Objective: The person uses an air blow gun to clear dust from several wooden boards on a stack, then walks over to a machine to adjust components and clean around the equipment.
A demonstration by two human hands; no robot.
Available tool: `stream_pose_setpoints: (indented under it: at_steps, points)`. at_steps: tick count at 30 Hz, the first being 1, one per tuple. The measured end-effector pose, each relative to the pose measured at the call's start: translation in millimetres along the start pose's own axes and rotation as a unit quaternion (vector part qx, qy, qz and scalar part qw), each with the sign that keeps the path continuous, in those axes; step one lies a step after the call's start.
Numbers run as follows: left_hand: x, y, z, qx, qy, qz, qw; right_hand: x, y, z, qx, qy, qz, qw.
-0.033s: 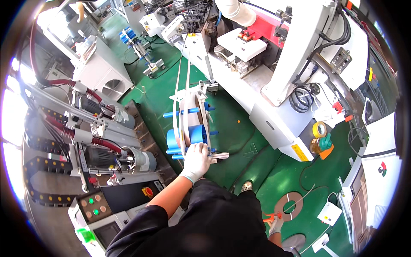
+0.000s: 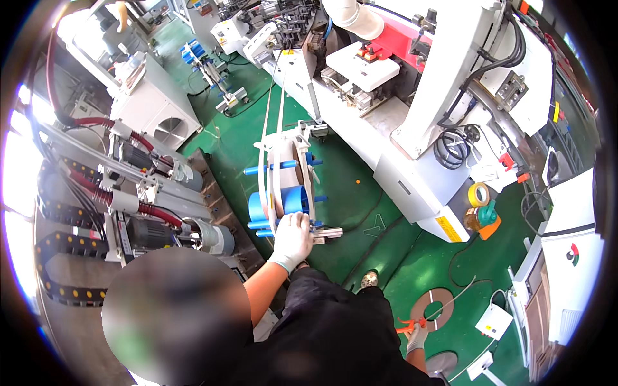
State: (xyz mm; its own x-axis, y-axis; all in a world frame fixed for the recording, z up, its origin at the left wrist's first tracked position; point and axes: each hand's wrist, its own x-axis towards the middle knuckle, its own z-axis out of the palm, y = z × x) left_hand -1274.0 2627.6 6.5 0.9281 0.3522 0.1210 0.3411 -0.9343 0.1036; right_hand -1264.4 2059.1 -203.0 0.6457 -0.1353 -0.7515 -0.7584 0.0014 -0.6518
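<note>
Blue marks the hub (image 2: pixel 296 199) and bars (image 2: pixel 279 168) of the reel (image 2: pixel 288 152), which stands just ahead of the person's body (image 2: pixel 315 328), between the white machine (image 2: pixel 402 168) and the motors (image 2: pixel 149 233). The gloved left hand (image 2: pixel 293 239) lies at its near edge, knuckles up, fingers bent by the hub; whether they grip a part or merely rest, I cannot tell. It looks like a steadying touch, since pale strips (image 2: pixel 281 110) run up and away from the reel and may pull on it. The gloved right hand (image 2: pixel 417 337) is closed around an orange tool (image 2: pixel 405 326), held low and out to the side, probably to keep its thin rod (image 2: pixel 458 293) clear of the reel. That rod passes over the brown ring (image 2: pixel 432 294) on the green floor (image 2: pixel 338 186) (laid flat, perhaps because it would roll on edge). The tape (image 2: pixel 473 187) sits by the bottle (image 2: pixel 474 220) at the machine's near corner, presumably for easy reach.
</note>
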Motion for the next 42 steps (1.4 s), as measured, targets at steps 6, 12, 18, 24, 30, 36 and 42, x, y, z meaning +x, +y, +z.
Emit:
stream_pose_setpoints:
  at_steps: [6, 12, 18, 24, 30, 36, 42]
  points:
    - [-3, 11, 12, 0.033, -0.016, -0.083, 0.996, 2, -38, -70, -0.03, -0.015, -0.006, 0.999]
    - [-48, -7, 0, 0.034, -0.009, -0.088, 0.995, 21, -20, -88, -0.303, -0.108, -0.173, 0.931]
    - [-78, -24, 5, -0.007, 0.014, -0.072, 0.997, 78, 54, -144, -0.432, -0.093, -0.248, 0.862]
    - [-117, -46, 0, -0.018, 0.003, -0.045, 0.999, 41, 6, -96, -0.361, -0.068, -0.214, 0.905]
    - [-136, -55, 2, -0.053, 0.015, -0.041, 0.998, 20, -16, -80, -0.427, -0.01, -0.169, 0.888]
    - [-152, -56, -3, -0.066, 0.007, -0.073, 0.995, -7, -59, -47, -0.364, 0.01, -0.126, 0.923]
    - [-170, 4, -19, -0.096, 0.093, -0.107, 0.985, -30, -107, -37, -0.326, 0.021, -0.124, 0.937]
